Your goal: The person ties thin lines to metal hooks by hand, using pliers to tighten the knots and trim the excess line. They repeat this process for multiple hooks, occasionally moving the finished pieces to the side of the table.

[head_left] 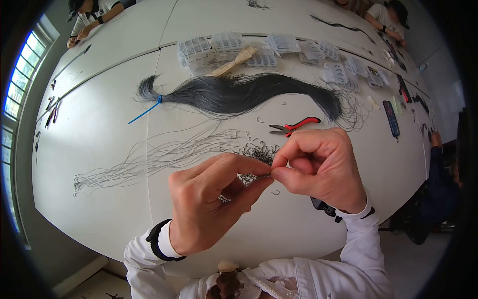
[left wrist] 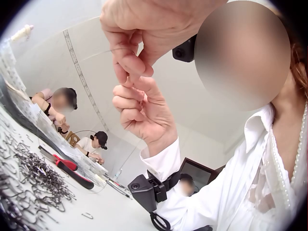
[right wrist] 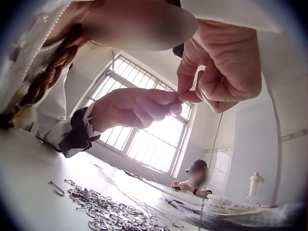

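Observation:
In the head view my left hand (head_left: 214, 199) and right hand (head_left: 323, 169) meet fingertip to fingertip over a pile of dark fish hooks (head_left: 261, 152). Both thumbs and forefingers pinch at one spot. A thin line (right wrist: 217, 132) hangs from the right hand in the right wrist view. Fine strand also crosses the left hand's fingers in the left wrist view. I cannot tell what small piece lies between the fingertips, which cover it. Left of the pile, hooks tied to long grey lines (head_left: 164, 154) lie spread out, their hooks gathered at the far left end.
Beyond the hooks lie red-and-black pliers (head_left: 294, 127) and a thick grey bundle of line (head_left: 234, 94) bound with a blue tie (head_left: 159, 99). Clear compartment boxes (head_left: 229, 45) stand stacked behind it. Other people sit at the table's far side, one a person (head_left: 393, 22) at right.

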A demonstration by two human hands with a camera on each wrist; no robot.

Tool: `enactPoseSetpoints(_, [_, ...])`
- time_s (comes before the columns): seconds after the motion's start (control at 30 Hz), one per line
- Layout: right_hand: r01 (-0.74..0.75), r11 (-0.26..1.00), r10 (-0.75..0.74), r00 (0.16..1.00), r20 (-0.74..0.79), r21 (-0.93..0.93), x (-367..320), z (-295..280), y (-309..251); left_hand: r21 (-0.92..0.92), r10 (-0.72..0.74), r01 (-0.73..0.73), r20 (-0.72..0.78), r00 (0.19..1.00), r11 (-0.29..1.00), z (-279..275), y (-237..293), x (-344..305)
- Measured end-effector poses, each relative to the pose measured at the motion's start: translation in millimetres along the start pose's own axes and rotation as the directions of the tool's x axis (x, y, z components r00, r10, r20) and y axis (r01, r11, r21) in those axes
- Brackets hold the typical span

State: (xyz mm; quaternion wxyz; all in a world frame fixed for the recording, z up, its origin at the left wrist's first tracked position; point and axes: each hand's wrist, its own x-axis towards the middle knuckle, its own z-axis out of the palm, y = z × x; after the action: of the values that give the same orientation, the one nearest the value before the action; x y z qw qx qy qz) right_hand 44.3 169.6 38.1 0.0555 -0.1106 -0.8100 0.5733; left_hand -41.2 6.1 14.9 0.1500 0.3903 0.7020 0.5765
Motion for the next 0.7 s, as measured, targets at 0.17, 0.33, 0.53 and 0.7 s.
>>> enactPoseSetpoints(0.17, [0.010,1.000,-0.010,1.000,0.005,0.006,0.2,0.3,1.3,0.011,0.019,-0.018,-0.004,1.000,1.000,-0.1,-1.8,-0.9])
enactPoseSetpoints(0.33, [0.057,0.998,-0.057,0.998,0.001,-0.013,0.0,-0.3,0.0,-0.004,0.026,-0.026,0.003,1.000,1.000,-1.2,0.8,-0.3])
enactPoseSetpoints(0.53, [-0.010,1.000,0.009,1.000,0.016,0.028,-1.0,-1.7,-2.1,0.001,0.057,-0.057,0.013,0.998,0.998,-3.0,0.4,0.2])
enactPoseSetpoints(0.7, [0.010,1.000,-0.010,1.000,0.007,0.020,-0.6,-0.7,-2.1,0.028,0.078,-0.078,0.006,0.997,0.997,-3.6,-2.8,-0.4])
